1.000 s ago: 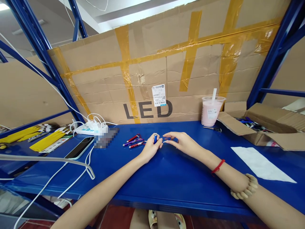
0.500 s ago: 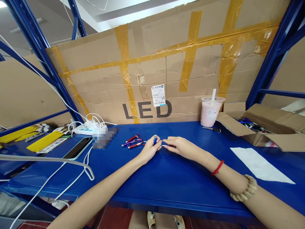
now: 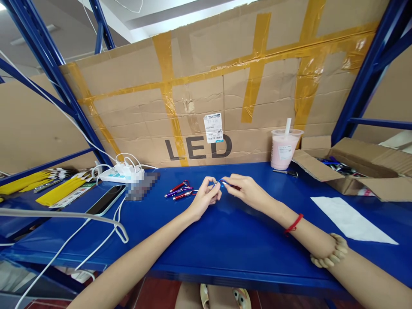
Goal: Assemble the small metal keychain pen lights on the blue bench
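My left hand [image 3: 207, 197] is closed around a small keychain flashlight, with its silvery end [image 3: 216, 183] showing at the fingertips. In the earlier frame its body is blue; now my fingers hide most of it. Close beside it, my right hand [image 3: 246, 191] pinches with thumb and fingers at the flashlight's end. A bit of blue shows there, but what lies between those fingertips is too small to make out. Left of my hands lie a red keychain flashlight [image 3: 183, 196], a purple one [image 3: 174, 194] and another red one [image 3: 178, 186].
A cup of pink drink [image 3: 283, 150] stands at the back right, near an open cardboard box [image 3: 349, 186] of small parts. White paper [image 3: 352, 221] lies at right. At left are a phone [image 3: 106, 200], a power strip [image 3: 119, 174], white cables and yellow packets [image 3: 61, 191].
My hands have risen slightly and come closer together. The blue flashlight in my left hand has tipped from upright, and its silvery end now points toward my right fingers.
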### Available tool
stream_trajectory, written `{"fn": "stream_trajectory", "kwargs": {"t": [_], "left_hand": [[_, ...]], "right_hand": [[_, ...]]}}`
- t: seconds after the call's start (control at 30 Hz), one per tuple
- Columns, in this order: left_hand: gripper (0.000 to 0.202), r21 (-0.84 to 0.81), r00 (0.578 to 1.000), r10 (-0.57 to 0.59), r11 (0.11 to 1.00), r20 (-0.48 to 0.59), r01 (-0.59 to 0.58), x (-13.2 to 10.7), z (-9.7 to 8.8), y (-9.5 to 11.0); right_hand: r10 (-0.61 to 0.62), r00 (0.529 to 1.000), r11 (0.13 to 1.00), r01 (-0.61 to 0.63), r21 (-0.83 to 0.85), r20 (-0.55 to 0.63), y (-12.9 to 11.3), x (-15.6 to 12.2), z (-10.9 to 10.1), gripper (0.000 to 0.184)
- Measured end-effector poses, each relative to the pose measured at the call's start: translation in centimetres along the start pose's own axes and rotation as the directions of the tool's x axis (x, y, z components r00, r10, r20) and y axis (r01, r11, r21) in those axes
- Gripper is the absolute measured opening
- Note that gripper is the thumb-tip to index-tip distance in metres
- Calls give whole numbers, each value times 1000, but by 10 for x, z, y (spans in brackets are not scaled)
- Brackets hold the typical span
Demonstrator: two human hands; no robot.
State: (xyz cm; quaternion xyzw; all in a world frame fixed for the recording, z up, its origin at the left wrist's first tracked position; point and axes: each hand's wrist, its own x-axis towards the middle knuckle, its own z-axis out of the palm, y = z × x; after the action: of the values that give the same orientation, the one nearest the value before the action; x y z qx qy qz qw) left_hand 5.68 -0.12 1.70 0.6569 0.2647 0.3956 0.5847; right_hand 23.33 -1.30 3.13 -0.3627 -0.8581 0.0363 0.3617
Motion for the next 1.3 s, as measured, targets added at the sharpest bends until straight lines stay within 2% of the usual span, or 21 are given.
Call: {"fn": "stream_trajectory", "kwargs": {"t": [0.1,0.17,0.43,0.6,0.73,0.8,0.9,0.93,1.0,1.07,1.17,1.3], "left_hand": [[40,-15,998,-5,1000,61,6,0,0,-1],[43,-31,996,-19,999,90,21,0,1,-3],[46,-211,990,-89,971,111,111,0,1,-1],[44,-256,988,-111,957,109,136,1,1,1],[45,-237,995,-83,967,56,94,2,-1,3],[44,-137,998,-50,989,25,53,3,-3,2],[34,140,1000,0,990,-19,3,5,-9,-1],[29,262,999,22,965,-24,-15,5,-12,-3],[18,506,997,81,860,-5,-67,5,-15,-7],[11,659,992,115,742,57,-124,5,-18,-11],[11,717,984,117,675,131,-176,5,-19,-17],[13,782,978,134,587,161,-209,6,-20,-19]], "right_hand": [[-17,988,1000,17,1,-152,2,-1,-2,27],[-36,980,999,35,-8,-195,2,-1,-1,29],[-113,984,993,108,-46,-137,2,-1,7,32],[-82,988,997,80,-25,-132,1,-2,8,33],[-18,995,999,21,32,-100,1,-3,6,36],[26,998,997,-22,71,-54,3,-3,4,39],[107,993,986,-112,121,54,11,-4,3,43],[135,986,984,-145,107,102,13,-5,2,43],[190,961,981,-194,-1,202,16,-6,0,38],[237,929,969,-206,-134,286,16,-6,-2,29],[267,897,958,-206,-201,353,13,-6,-4,24],[292,893,948,-222,-229,341,11,-6,-4,32]]}}
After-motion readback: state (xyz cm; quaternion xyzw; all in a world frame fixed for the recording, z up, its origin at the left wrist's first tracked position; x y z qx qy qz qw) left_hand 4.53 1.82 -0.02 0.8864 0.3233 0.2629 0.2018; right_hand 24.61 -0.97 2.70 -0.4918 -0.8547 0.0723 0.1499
